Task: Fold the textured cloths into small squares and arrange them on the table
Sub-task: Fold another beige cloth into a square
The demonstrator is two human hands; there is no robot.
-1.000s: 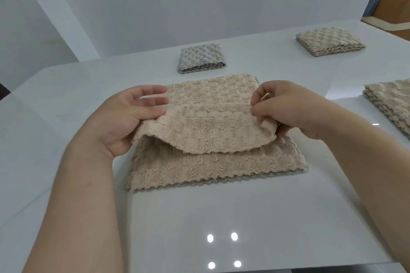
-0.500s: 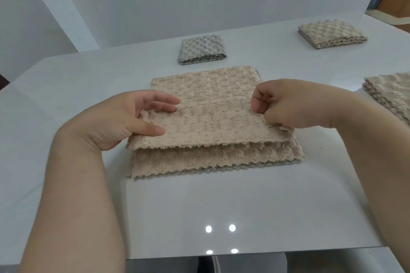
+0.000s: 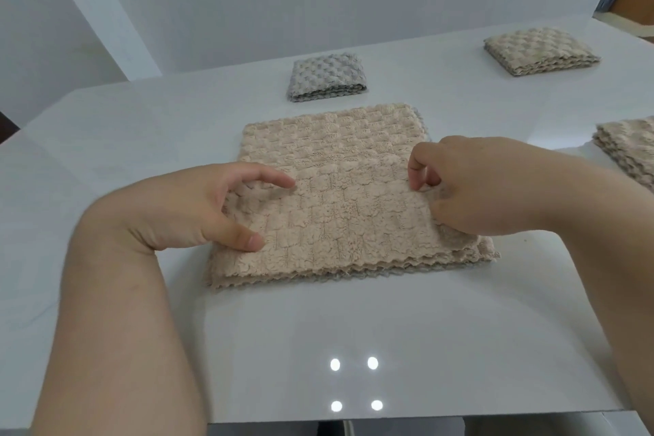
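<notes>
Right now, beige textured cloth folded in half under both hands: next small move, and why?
Probably fold the beige textured cloth sideways, left hand carrying its end toward the right hand. Its near edges already line up, yet it looks larger than the finished grey folded square.

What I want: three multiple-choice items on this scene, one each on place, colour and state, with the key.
1. The grey cloth lies: A. beyond the middle cloth; B. at the near edge; C. on top of it.
2. The middle cloth is: A. blue; B. beige; C. white.
3. The middle cloth is: A. rolled up; B. hanging over an edge; C. folded flat.
Key: 1 A, it sits farther back; 2 B, its pile is tan; 3 C, its layered edges lie flat on the table.
</notes>
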